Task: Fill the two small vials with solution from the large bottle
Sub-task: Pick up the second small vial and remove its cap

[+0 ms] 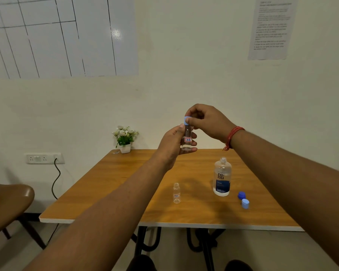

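My left hand [172, 145] grips a small clear vial [187, 140] with a red-edged label, held upright above the table. My right hand [205, 122] pinches the light blue cap [186, 120] on that vial's top. A second small vial [176, 193] stands uncapped on the wooden table [114, 184], near its middle. The large clear bottle [222, 177] with a dark blue label stands uncapped to the right. Beside it lie a dark blue cap [241, 195] and a light blue cap [245, 203].
A small white pot of white flowers [125, 138] stands at the table's far left corner. A brown chair [8, 204] is at the left. A wall socket with a black cable [56, 178] sits on the wall behind.
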The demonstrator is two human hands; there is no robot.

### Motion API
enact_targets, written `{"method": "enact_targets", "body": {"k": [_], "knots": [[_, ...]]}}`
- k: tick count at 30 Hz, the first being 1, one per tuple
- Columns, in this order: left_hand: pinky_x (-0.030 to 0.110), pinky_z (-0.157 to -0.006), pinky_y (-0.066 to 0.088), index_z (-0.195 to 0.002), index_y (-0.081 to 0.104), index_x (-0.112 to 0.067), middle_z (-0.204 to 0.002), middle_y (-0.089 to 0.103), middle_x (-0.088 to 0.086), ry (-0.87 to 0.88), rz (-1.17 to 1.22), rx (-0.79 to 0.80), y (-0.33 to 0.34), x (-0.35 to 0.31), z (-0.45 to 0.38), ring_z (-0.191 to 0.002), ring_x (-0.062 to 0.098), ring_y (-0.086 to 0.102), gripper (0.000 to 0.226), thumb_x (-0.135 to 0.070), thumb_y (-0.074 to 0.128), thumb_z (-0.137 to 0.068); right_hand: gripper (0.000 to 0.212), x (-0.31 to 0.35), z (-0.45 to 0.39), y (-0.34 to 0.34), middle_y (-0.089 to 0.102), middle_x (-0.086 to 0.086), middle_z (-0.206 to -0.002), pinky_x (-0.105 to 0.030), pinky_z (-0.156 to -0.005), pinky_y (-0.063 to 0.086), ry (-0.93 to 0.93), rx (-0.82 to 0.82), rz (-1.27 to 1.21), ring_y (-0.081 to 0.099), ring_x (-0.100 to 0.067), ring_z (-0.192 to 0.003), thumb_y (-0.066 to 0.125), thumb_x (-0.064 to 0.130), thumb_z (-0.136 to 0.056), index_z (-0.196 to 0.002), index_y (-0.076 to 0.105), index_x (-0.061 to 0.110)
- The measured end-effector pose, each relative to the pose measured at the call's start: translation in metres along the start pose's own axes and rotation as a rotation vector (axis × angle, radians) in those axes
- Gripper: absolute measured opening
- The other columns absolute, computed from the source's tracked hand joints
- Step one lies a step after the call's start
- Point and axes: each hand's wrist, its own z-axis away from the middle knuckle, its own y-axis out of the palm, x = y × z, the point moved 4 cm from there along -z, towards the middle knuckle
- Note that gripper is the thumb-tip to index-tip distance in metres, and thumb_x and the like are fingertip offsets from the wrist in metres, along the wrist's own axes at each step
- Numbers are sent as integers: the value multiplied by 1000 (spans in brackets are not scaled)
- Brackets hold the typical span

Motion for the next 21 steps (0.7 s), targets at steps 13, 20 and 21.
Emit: {"method": "enact_targets", "body": {"k": [13, 20, 21], "knots": [[50, -89, 59, -122, 61, -9, -105, 68, 11, -48, 25, 22, 3, 17, 8, -90, 24, 71, 40, -36, 35, -107, 14, -11, 10, -4, 69, 2, -93, -41, -82, 57, -45, -174, -120, 66, -19, -88, 61, 23, -91, -103, 63, 17], [44, -92, 58, -126, 58, -24, -112, 71, 7, -75, -44, 54, 15, 63, 32, -103, 21, 72, 31, -35, 37, -107, 12, -55, 53, 0, 67, 5, -91, -35, -82, 56, 41, -264, -174, 62, -13, -86, 62, 24, -92, -101, 64, 18], [43, -94, 57, -125, 58, -25, -113, 72, 6, -88, -59, 55, 16, 72, 35, -105, 19, 71, 29, -35, 38, -106, 11, -63, 61, 3, 67, 7, -90, -33, -80, 55, 64, -261, -172, 62, -11, -85, 62, 24, -92, -100, 64, 18]]}}
